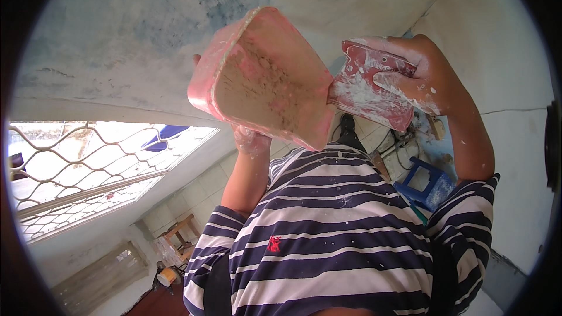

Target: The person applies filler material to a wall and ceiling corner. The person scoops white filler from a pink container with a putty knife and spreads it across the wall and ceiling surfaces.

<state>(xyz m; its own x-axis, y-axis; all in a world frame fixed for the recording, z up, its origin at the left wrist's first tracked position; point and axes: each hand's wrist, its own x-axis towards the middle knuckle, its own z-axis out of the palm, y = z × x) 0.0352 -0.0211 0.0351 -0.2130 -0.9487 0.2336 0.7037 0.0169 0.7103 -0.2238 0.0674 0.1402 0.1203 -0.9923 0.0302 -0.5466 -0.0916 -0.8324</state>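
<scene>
My left hand holds up a pink plastic tub from behind and below. Most of its fingers are hidden by the tub; one fingertip shows at the far left side. The tub is tilted so that its inside faces me, with pale paste and darker, crumbly residue coating it. To its right, my right hand is closed round a flat red scraper smeared with white paste. The scraper's left corner meets or overlaps the tub's right rim; whether they touch I cannot tell. White paste spots both hands.
A patchy, plastered wall rises ahead. At the left is a window with a wavy metal grille. On the tiled floor below stand a blue plastic stool at the right and a wooden stool at the left. An orange-yellow container lies lower left.
</scene>
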